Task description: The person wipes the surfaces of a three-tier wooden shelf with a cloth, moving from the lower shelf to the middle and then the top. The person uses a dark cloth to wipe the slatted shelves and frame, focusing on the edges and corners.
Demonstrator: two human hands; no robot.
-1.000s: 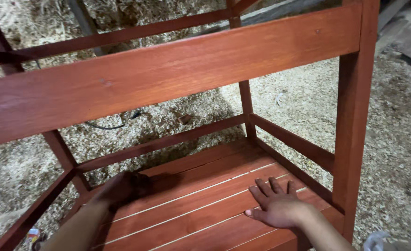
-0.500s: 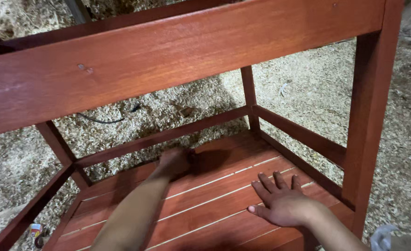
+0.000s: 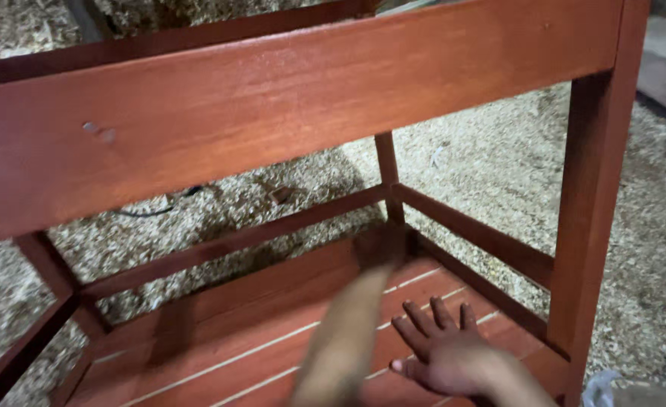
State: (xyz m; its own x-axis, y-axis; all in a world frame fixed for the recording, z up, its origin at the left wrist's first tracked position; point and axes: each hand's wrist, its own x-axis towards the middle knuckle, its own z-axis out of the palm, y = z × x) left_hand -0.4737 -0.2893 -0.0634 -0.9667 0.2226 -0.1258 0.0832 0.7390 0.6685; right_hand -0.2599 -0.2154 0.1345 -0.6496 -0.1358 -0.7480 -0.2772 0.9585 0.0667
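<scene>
Sawdust floor (image 3: 499, 173) — hands (image 3: 442, 354) on slatted shelf (image 3: 257, 339)

The scene is moderately lit by soft, diffuse light from above, with no hard glare. The broad top rail (image 3: 295, 113) of the red-stained frame carries a faint sheen along its upper face. A dim shadow lies under the frame on the slatted shelf (image 3: 220, 347) and on the sawdust floor (image 3: 499, 173) behind it. The left hand (image 3: 382, 245) and its forearm are heavily smeared by motion blur, their outline lost. The right hand (image 3: 442, 350) is fairly sharp, its fingers (image 3: 422, 320) distinct. The corners look darker and softer.
</scene>
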